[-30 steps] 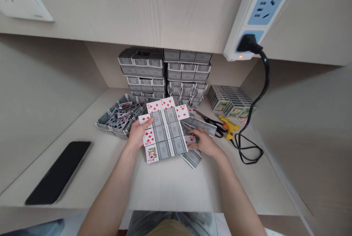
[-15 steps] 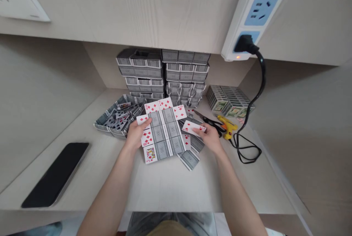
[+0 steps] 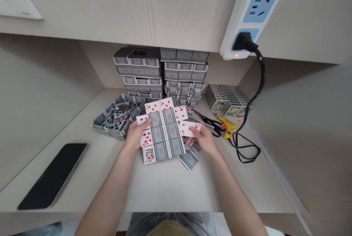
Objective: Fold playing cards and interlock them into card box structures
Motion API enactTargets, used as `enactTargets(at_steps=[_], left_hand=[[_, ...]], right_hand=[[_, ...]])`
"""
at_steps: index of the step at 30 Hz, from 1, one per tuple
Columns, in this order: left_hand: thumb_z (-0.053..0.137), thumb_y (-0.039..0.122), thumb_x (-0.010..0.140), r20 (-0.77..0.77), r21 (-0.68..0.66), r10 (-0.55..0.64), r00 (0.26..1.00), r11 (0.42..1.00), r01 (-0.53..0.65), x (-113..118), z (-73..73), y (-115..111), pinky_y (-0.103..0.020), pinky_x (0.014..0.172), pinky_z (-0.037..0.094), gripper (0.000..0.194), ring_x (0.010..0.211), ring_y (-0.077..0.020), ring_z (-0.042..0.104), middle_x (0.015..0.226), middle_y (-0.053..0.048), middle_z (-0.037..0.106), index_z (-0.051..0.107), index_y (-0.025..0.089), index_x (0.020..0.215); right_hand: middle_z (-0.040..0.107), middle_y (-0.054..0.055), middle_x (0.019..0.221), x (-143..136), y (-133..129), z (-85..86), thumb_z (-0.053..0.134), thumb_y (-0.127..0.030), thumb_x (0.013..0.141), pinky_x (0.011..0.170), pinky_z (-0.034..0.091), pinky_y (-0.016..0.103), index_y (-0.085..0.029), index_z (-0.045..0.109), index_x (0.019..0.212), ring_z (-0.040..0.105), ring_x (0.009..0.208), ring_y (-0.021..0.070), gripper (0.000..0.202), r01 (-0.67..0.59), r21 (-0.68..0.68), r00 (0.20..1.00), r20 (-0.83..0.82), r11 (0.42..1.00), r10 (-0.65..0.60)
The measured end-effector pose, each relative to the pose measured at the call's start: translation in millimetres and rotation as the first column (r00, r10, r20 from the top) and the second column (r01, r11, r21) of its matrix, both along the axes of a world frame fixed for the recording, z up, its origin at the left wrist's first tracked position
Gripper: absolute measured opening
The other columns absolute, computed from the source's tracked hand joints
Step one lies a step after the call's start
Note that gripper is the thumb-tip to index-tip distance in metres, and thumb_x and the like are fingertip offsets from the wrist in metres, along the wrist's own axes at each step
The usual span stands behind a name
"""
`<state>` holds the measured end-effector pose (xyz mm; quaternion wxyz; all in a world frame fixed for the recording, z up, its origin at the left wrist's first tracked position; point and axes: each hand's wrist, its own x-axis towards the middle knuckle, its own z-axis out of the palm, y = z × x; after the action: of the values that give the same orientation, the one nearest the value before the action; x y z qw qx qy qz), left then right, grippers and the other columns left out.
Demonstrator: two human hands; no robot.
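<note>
My left hand point(image 3: 136, 133) grips the left edge of a panel of joined playing cards point(image 3: 166, 133), thumb on top. Grey patterned backs fill its middle, and red diamond cards stick out along its top, left and right. Between the fingers of my right hand point(image 3: 202, 137) is a five of diamonds point(image 3: 188, 128), face up, its left end at the panel's right edge under the six. Beneath and beside that hand lie loose cards point(image 3: 188, 160), most of them back up, partly hidden by the hand and panel.
Behind stand stacked card-built boxes point(image 3: 185, 71); an open card tray point(image 3: 118, 116) holds loose cards. Rightward are black scissors point(image 3: 211, 123), a yellow glue gun point(image 3: 227, 127) with black cable and card packs point(image 3: 229, 100). A phone point(image 3: 53, 175) lies left; a power strip point(image 3: 249, 19) hangs above.
My right hand has moved left with the five of diamonds, bringing it against the panel's right edge. My left hand still holds the panel. The whole view has shifted slightly.
</note>
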<state>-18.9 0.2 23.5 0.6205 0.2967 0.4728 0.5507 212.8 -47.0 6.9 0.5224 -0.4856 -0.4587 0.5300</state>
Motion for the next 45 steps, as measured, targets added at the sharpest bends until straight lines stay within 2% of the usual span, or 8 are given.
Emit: enactTargets(at_steps=[4, 8, 20, 25, 27, 30, 33, 45], left_hand=[[0.075, 0.023, 0.05, -0.027, -0.013, 0.005, 1.0, 1.0, -0.006, 0, -1.3, 0, -0.033, 0.058, 0.051, 0.035, 0.062, -0.0218, 0.065, 0.068, -0.005, 0.068, 0.062, 0.012, 0.081], [0.075, 0.025, 0.051, -0.039, 0.006, 0.006, 0.999, 1.0, -0.006, 0, -2.9, 0, -0.032, 0.057, 0.051, 0.035, 0.06, -0.0211, 0.064, 0.067, -0.005, 0.068, 0.062, 0.012, 0.08], [0.076, 0.033, 0.05, -0.081, 0.032, -0.013, 0.997, 0.999, 0.016, 3, -9.1, 0, -0.031, 0.06, 0.05, 0.042, 0.062, -0.0208, 0.064, 0.067, -0.006, 0.068, 0.063, 0.01, 0.083], [0.075, 0.03, 0.054, -0.071, 0.02, -0.025, 0.997, 0.999, 0.026, 5, -6.0, -2, -0.031, 0.061, 0.051, 0.038, 0.063, -0.0202, 0.064, 0.069, -0.006, 0.069, 0.063, 0.011, 0.084], [0.074, 0.029, 0.056, -0.027, 0.003, -0.071, 0.997, 0.997, 0.071, 4, -1.5, -4, -0.031, 0.06, 0.051, 0.035, 0.064, -0.021, 0.065, 0.072, -0.007, 0.069, 0.062, 0.012, 0.085], [0.073, 0.027, 0.057, 0.025, -0.018, -0.231, 0.973, 0.973, 0.232, 2, 4.6, -8, -0.032, 0.062, 0.052, 0.036, 0.069, -0.0225, 0.065, 0.078, -0.01, 0.069, 0.063, 0.012, 0.087], [0.074, 0.025, 0.056, -0.005, -0.032, -0.342, 0.94, 0.939, 0.342, 2, 5.4, -11, -0.032, 0.066, 0.052, 0.039, 0.073, -0.0226, 0.065, 0.083, -0.01, 0.069, 0.063, 0.012, 0.09], [0.077, 0.032, 0.047, -0.149, -0.012, -0.234, 0.961, 0.972, 0.235, 11, -5.3, -9, -0.03, 0.059, 0.05, 0.042, 0.071, -0.0226, 0.065, 0.078, -0.008, 0.07, 0.065, 0.013, 0.083]], right_hand=[[0.059, -0.004, 0.051, 4, -3, 0.3, 0.052, -0.05, 0.073, 0.027, 0.032, 0.019, -0.02, 0.036, 0.078, 0.047, 0.03, 0.0093, 0.034, -0.125, -0.019, 0.987, 0.102, 0.992, 0.127], [0.045, -0.011, 0.039, 8, -4, 0.9, 0.05, -0.044, 0.078, 0.028, 0.022, 0.017, -0.021, 0.035, 0.072, 0.032, 0.026, 0.0051, 0.027, -0.148, 0.024, 0.972, 0.188, 0.989, 0.141], [0.035, -0.012, 0.037, 7, -8, 3.1, 0.051, -0.043, 0.076, 0.032, 0.017, 0.02, -0.022, 0.037, 0.072, 0.025, 0.029, 0.0063, 0.025, -0.15, -0.004, 0.959, 0.241, 0.989, 0.147], [0.033, -0.012, 0.037, 2, -4, 0.5, 0.051, -0.045, 0.075, 0.031, 0.018, 0.019, -0.023, 0.038, 0.071, 0.024, 0.029, 0.0058, 0.027, -0.06, 0.03, 0.977, 0.208, 0.998, 0.052], [0.032, -0.012, 0.036, 0, -3, 0.4, 0.05, -0.047, 0.075, 0.031, 0.018, 0.019, -0.023, 0.036, 0.069, 0.024, 0.028, 0.0058, 0.029, -0.008, 0.036, 0.982, 0.187, 0.999, 0.001], [0.033, -0.012, 0.037, 1, -1, 1.1, 0.049, -0.05, 0.076, 0.031, 0.019, 0.02, -0.023, 0.036, 0.07, 0.026, 0.028, 0.0063, 0.03, 0.042, 0.074, 0.983, 0.175, 0.996, -0.055], [0.035, -0.012, 0.037, 4, -1, 1.1, 0.048, -0.05, 0.077, 0.032, 0.02, 0.02, -0.023, 0.037, 0.074, 0.027, 0.028, 0.0066, 0.029, 0.062, 0.114, 0.98, 0.181, 0.992, -0.083], [0.034, -0.012, 0.038, -1, -2, 3.5, 0.048, -0.052, 0.076, 0.031, 0.019, 0.02, -0.024, 0.036, 0.074, 0.026, 0.028, 0.0068, 0.031, 0.053, 0.085, 0.985, 0.158, 0.995, -0.066]])
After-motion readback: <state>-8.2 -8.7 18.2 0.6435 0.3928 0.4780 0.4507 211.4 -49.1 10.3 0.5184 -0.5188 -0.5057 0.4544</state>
